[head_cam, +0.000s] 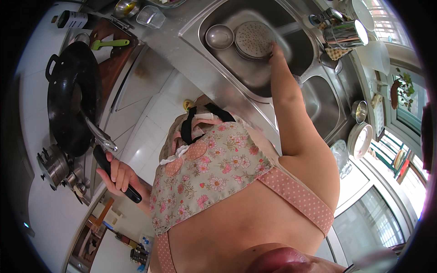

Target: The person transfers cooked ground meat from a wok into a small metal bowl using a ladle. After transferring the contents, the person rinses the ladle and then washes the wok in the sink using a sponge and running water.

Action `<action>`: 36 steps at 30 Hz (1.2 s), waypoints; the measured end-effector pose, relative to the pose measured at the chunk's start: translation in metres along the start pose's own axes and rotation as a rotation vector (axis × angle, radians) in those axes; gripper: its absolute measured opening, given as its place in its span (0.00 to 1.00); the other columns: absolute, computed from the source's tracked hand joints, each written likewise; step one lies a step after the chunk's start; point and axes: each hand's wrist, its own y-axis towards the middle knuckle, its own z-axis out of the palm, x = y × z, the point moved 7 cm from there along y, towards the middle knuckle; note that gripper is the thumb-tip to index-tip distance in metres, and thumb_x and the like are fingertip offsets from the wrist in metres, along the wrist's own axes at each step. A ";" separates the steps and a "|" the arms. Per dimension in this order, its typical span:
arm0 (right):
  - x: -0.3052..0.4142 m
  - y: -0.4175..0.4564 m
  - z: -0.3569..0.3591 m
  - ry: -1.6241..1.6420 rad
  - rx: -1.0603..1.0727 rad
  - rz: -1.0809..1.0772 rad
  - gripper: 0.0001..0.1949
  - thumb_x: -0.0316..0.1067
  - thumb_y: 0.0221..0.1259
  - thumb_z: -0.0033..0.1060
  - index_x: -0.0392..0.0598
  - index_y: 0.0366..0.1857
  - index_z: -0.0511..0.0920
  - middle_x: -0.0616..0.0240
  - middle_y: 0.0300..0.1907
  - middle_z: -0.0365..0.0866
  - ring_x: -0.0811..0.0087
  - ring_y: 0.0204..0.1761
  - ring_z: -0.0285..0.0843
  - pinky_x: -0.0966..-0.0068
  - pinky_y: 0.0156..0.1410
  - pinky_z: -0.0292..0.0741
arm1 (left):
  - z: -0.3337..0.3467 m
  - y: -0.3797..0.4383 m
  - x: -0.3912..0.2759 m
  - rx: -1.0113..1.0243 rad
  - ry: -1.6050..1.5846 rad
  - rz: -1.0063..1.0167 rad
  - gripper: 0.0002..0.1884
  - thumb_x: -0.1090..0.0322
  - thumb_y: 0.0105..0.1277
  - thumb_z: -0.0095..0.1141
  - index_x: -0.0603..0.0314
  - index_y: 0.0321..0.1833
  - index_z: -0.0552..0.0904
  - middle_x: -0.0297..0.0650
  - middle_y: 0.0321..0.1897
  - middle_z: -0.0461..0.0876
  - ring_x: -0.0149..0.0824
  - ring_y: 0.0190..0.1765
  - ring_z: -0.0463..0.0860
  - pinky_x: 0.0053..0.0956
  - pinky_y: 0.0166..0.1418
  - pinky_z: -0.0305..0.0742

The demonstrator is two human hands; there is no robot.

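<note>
At the left, my left hand point(121, 175) is closed around the black handle point(131, 192) of a dark wok point(73, 99). The wok is tilted, and a metal utensil's handle point(100, 133) sticks out of it. My right hand point(276, 53) reaches into the large steel sink basin point(252, 80) and grips the rim of a round perforated metal steamer plate point(254, 39); most of its fingers are hidden. That plate lies on another round piece. Beside it in the basin is a small metal bowl point(219, 36).
A green-handled brush point(117, 43) lies on a brown board point(117, 56). A clear cup point(150, 17) stands by the sink. Steel pots point(54, 165) are below the wok. Stacked plates point(361, 140) and a metal canister point(344, 34) line the window side.
</note>
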 end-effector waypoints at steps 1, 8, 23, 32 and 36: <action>0.003 0.006 0.000 0.007 0.016 -0.001 0.38 0.56 0.54 0.60 0.45 0.65 0.63 0.51 0.68 0.55 0.55 0.67 0.53 0.53 0.66 0.58 | 0.000 0.002 0.000 -0.010 0.004 0.001 0.21 0.60 0.73 0.42 0.79 0.51 0.58 0.34 0.17 0.63 0.23 0.12 0.67 0.13 0.12 0.66; 0.028 -0.020 0.055 0.147 0.234 0.128 0.30 0.55 0.54 0.61 0.47 0.57 0.70 0.53 0.63 0.60 0.58 0.64 0.56 0.45 0.61 0.58 | 0.003 0.000 0.000 -0.007 -0.018 0.010 0.22 0.60 0.73 0.41 0.79 0.52 0.58 0.35 0.17 0.63 0.24 0.13 0.68 0.14 0.12 0.66; 0.108 -0.099 0.068 -0.976 0.122 -0.810 0.17 0.33 0.47 0.66 0.47 0.43 0.77 0.63 0.37 0.83 0.61 0.43 0.80 0.62 0.53 0.72 | -0.002 0.000 0.002 -0.004 -0.007 -0.001 0.22 0.60 0.74 0.41 0.80 0.52 0.58 0.36 0.17 0.64 0.24 0.13 0.68 0.14 0.13 0.66; 0.023 -0.079 0.044 -1.665 0.029 -0.844 0.14 0.30 0.50 0.52 0.55 0.42 0.79 0.64 0.45 0.79 0.61 0.53 0.74 0.60 0.57 0.67 | -0.002 0.002 0.002 0.040 0.002 -0.015 0.23 0.61 0.74 0.41 0.81 0.53 0.57 0.34 0.17 0.63 0.23 0.12 0.67 0.12 0.11 0.65; 0.029 -0.024 0.028 -1.097 0.223 -0.638 0.12 0.28 0.54 0.49 0.52 0.41 0.80 0.60 0.39 0.81 0.59 0.41 0.80 0.61 0.45 0.76 | -0.002 0.000 0.001 0.026 -0.002 -0.019 0.23 0.60 0.74 0.41 0.81 0.54 0.57 0.34 0.17 0.63 0.22 0.12 0.66 0.13 0.12 0.65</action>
